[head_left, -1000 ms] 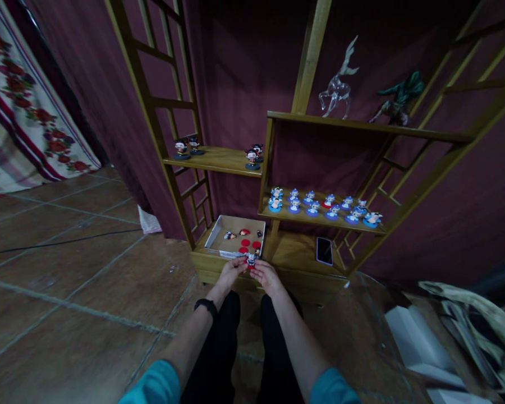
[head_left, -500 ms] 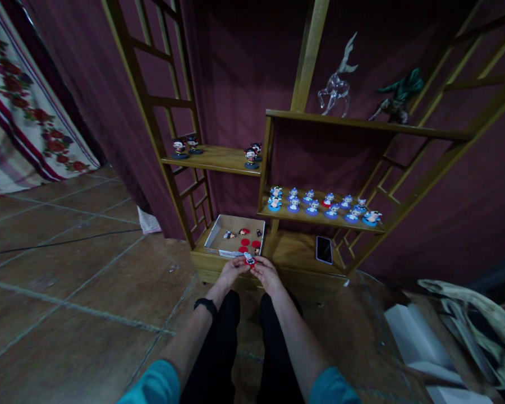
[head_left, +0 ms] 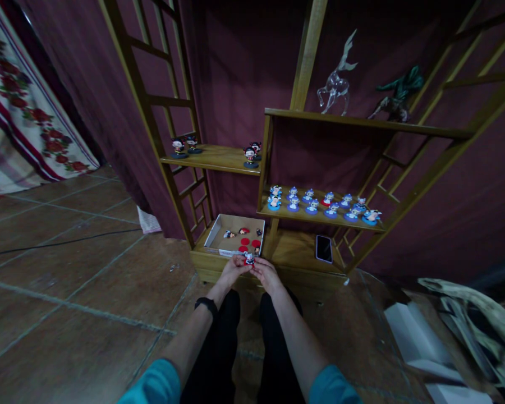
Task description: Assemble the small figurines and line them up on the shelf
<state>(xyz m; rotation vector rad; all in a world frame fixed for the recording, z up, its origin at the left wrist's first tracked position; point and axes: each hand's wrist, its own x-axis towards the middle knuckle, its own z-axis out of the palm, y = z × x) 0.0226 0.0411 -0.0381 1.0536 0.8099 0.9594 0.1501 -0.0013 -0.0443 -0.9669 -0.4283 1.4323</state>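
The left hand (head_left: 233, 269) and right hand (head_left: 267, 274), fingers drawn nearly together, pinched a small red-based figurine (head_left: 249, 258) just near of the shallow cardboard box (head_left: 242, 221); it looked light, stiff and smooth, probably best gripped by its base.

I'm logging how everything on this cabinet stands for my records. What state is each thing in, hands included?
Left hand: fingers closed on the held figurine
Right hand: fingers closed on the same figurine
Held figurine: off the shelf, between both hands
Box: open, contents showing
Red discs: loose in the box
Phone: lying down, screen dark
Clear deer figure: upright
Dark-based figurines: upright
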